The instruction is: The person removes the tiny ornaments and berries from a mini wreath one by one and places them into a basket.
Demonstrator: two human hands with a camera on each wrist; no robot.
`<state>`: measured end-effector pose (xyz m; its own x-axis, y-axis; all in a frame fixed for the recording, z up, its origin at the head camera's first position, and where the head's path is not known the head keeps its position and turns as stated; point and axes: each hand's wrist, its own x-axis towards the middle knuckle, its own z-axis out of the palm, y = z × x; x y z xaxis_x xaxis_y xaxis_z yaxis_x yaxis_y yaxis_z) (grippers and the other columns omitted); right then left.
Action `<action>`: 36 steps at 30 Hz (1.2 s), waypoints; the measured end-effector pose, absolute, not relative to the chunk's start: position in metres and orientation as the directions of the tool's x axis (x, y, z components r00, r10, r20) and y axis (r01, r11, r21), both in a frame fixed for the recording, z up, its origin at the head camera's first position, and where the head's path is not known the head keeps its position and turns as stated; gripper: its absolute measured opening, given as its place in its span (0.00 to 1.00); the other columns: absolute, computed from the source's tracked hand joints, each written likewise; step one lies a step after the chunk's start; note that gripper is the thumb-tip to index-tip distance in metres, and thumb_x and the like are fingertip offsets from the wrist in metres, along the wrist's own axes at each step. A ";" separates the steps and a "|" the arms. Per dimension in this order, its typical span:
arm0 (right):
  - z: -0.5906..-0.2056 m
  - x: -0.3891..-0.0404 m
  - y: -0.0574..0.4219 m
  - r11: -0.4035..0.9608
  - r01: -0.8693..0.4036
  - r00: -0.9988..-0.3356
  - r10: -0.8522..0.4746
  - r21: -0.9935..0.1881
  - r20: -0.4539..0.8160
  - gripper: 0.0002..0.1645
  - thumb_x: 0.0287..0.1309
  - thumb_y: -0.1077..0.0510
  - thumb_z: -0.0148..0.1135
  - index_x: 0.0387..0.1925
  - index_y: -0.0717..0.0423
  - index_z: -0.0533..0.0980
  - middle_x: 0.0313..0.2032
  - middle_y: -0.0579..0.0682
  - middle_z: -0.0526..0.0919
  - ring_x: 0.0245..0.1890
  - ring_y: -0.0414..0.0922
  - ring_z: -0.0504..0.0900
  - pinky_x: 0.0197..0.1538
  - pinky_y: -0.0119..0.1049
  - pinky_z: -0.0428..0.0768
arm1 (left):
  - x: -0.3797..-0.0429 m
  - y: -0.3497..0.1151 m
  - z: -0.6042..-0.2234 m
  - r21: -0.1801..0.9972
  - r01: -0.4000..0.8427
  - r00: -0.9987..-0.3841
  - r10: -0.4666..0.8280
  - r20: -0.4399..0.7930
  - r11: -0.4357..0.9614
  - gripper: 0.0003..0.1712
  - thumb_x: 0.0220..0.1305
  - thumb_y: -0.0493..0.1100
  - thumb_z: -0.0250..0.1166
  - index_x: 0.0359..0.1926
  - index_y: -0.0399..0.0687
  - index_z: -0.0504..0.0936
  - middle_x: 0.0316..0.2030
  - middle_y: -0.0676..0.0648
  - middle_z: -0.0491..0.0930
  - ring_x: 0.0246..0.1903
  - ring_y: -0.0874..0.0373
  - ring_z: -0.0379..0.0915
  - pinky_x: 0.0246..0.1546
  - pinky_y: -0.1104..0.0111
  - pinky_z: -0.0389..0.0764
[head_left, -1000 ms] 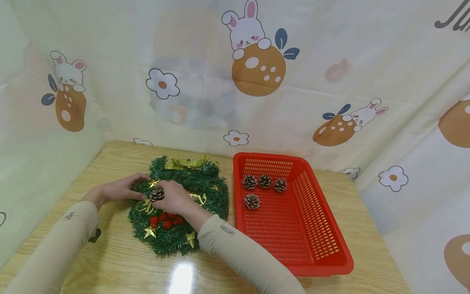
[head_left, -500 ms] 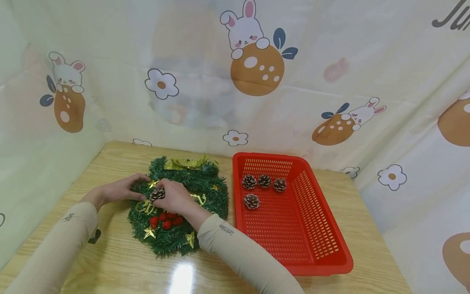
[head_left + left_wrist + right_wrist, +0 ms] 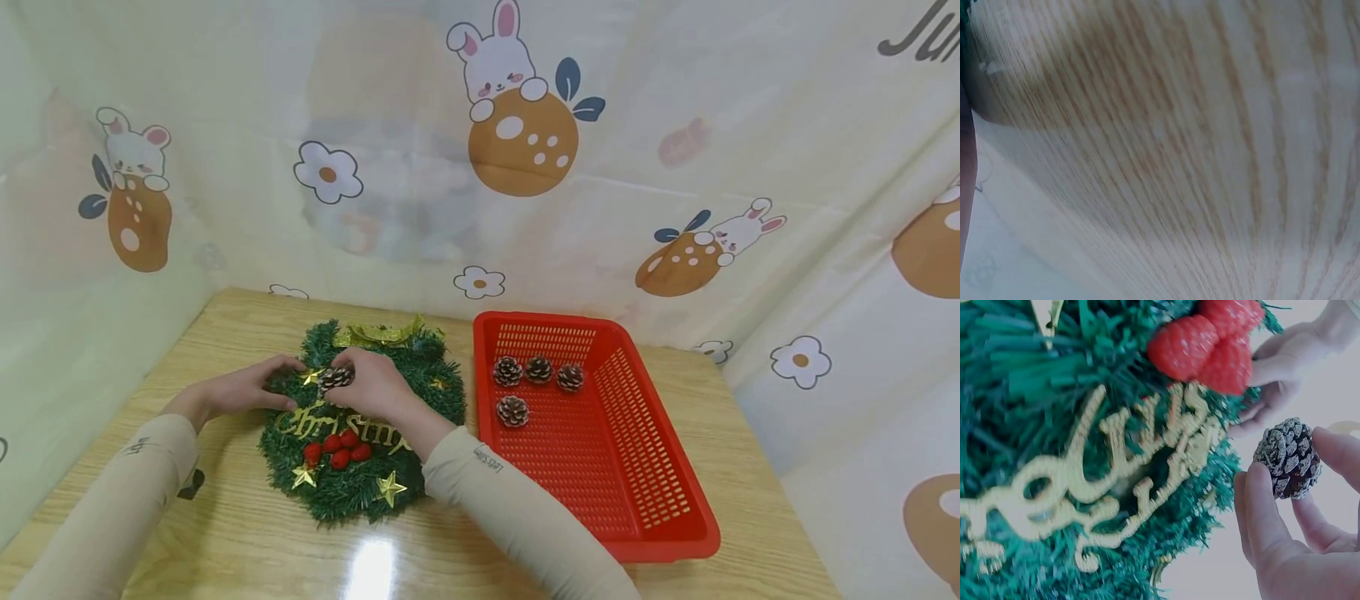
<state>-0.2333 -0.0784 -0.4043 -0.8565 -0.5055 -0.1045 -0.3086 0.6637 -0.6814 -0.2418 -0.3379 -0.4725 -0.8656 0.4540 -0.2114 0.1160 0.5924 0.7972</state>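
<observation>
A green Christmas wreath [image 3: 442,417] lies on the wooden table, with gold lettering [image 3: 1041,500], gold stars and red berries [image 3: 1185,347] on it. My left hand [image 3: 243,389] grips the wreath's left edge between thumb and fingers; the left wrist view shows little of that hand. Over the upper left of the wreath, my right hand [image 3: 378,389] pinches a pine cone [image 3: 1288,456] with whitish scale tips. In the right wrist view the cone sits between the thumb and fingers, apart from the wreath.
To the right stands a red plastic basket [image 3: 660,417] with several pine cones [image 3: 513,411] inside, near its left and far walls. A gold bow [image 3: 382,335] tops the wreath. A printed curtain [image 3: 405,225] hangs behind the table [image 3: 247,550].
My right hand has moved slightly toward the far side and right with the pine cone, uncovering more gold lettering. My left hand stays at the wreath's edge.
</observation>
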 end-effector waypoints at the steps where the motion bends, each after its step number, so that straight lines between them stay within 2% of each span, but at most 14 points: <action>1: -0.402 -0.234 -0.076 0.662 -0.299 -0.859 -0.501 -0.687 -0.109 0.26 0.59 0.51 0.69 0.58 0.47 0.75 0.50 0.45 0.80 0.45 0.41 0.78 0.45 0.36 0.78 | -0.241 -0.338 -0.472 0.798 0.111 -0.867 0.450 -0.214 0.593 0.39 0.65 0.48 0.67 0.70 0.40 0.58 0.67 0.30 0.57 0.66 0.32 0.52 0.61 0.39 0.61; 6: -0.388 -0.237 -0.065 0.667 -0.274 -0.870 -0.479 -0.693 -0.117 0.28 0.59 0.49 0.69 0.60 0.46 0.74 0.56 0.46 0.78 0.55 0.44 0.76 0.52 0.40 0.77 | -0.240 -0.337 -0.472 0.797 0.101 -0.870 0.441 -0.219 0.596 0.39 0.64 0.48 0.67 0.69 0.41 0.59 0.67 0.30 0.57 0.66 0.31 0.52 0.62 0.38 0.59; 9: -0.382 -0.239 -0.056 0.656 -0.275 -0.871 -0.480 -0.703 -0.108 0.28 0.59 0.48 0.68 0.61 0.45 0.74 0.58 0.47 0.77 0.57 0.46 0.75 0.54 0.42 0.76 | -0.240 -0.337 -0.472 0.791 0.106 -0.871 0.440 -0.219 0.602 0.39 0.64 0.49 0.67 0.69 0.41 0.59 0.66 0.30 0.58 0.66 0.32 0.53 0.61 0.38 0.60; 14: -0.372 -0.244 -0.042 0.622 -0.289 -0.874 -0.482 -0.727 -0.065 0.28 0.58 0.47 0.69 0.59 0.45 0.75 0.58 0.47 0.77 0.57 0.46 0.75 0.55 0.43 0.76 | -0.240 -0.337 -0.472 0.784 0.122 -0.871 0.443 -0.210 0.609 0.40 0.64 0.50 0.67 0.69 0.41 0.59 0.66 0.30 0.58 0.66 0.32 0.53 0.62 0.38 0.59; 21: -0.356 -0.250 -0.021 0.551 -0.291 -0.866 -0.499 -0.782 -0.029 0.30 0.58 0.50 0.70 0.61 0.50 0.73 0.59 0.50 0.75 0.52 0.45 0.77 0.48 0.37 0.79 | -0.241 -0.340 -0.473 0.785 0.126 -0.872 0.445 -0.203 0.606 0.40 0.64 0.49 0.67 0.70 0.41 0.59 0.66 0.30 0.58 0.66 0.31 0.53 0.61 0.38 0.60; 25: -0.352 -0.251 -0.010 0.516 -0.268 -0.872 -0.488 -0.814 -0.022 0.30 0.58 0.51 0.69 0.61 0.50 0.73 0.58 0.49 0.75 0.51 0.46 0.77 0.45 0.38 0.79 | -0.241 -0.340 -0.473 0.783 0.132 -0.875 0.442 -0.196 0.608 0.40 0.64 0.49 0.67 0.69 0.40 0.59 0.66 0.29 0.58 0.66 0.31 0.52 0.62 0.38 0.59; 36: -0.354 -0.252 0.022 0.556 -0.290 -0.896 -0.445 -0.779 0.015 0.29 0.58 0.49 0.69 0.61 0.45 0.74 0.59 0.45 0.76 0.54 0.46 0.78 0.49 0.41 0.80 | -0.242 -0.339 -0.474 0.785 0.127 -0.873 0.443 -0.202 0.607 0.40 0.64 0.49 0.67 0.69 0.41 0.59 0.67 0.29 0.57 0.67 0.30 0.51 0.62 0.38 0.58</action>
